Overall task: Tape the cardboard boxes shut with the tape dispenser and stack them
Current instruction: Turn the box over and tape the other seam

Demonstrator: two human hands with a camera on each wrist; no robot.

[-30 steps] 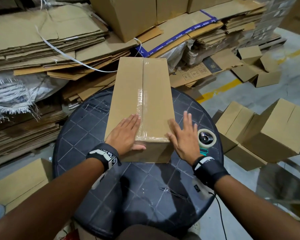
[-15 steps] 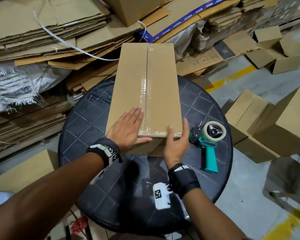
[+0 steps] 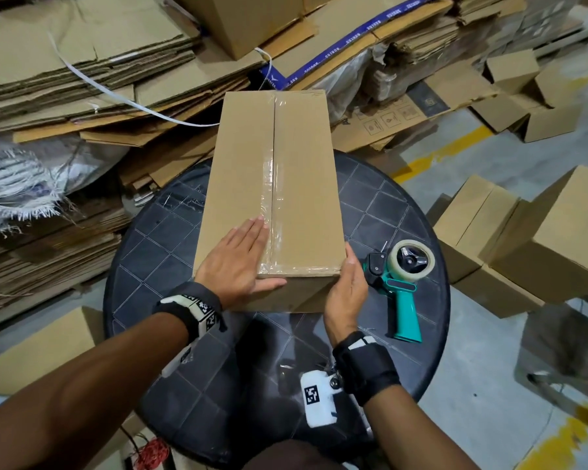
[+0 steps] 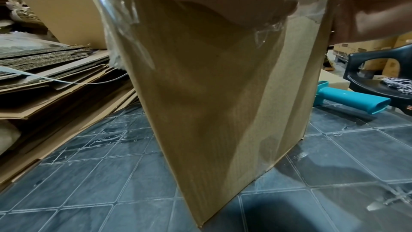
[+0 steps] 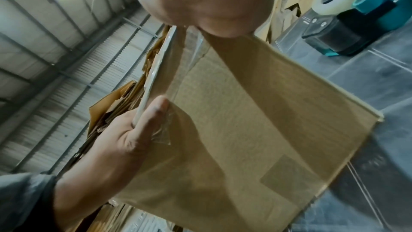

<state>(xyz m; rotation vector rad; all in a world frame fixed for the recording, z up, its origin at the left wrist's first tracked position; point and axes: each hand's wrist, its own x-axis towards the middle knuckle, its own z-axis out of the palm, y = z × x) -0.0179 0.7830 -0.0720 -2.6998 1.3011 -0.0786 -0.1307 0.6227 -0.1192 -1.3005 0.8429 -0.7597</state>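
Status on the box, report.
Left hand flat on taped box; right hand grips its near corner. Tape dispenser idle beside. Nothing blocking.

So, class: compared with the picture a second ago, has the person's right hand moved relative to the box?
Yes. The right hand has come off the side of the box and back to its near right corner, beside the tape dispenser.

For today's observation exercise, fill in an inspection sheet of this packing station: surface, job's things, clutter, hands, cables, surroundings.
Surface: round dark table, tile-patterned, scuffed.
Job's things: cardboard box on the table, top seam taped; teal tape dispenser lying to its right.
Clutter: nothing seen.
Hands: left hand flat on the box top, thumb on the near face; right hand at the near right corner.
Cables: white strap over flattened cardboard.
Surroundings: closed boxes on the floor.
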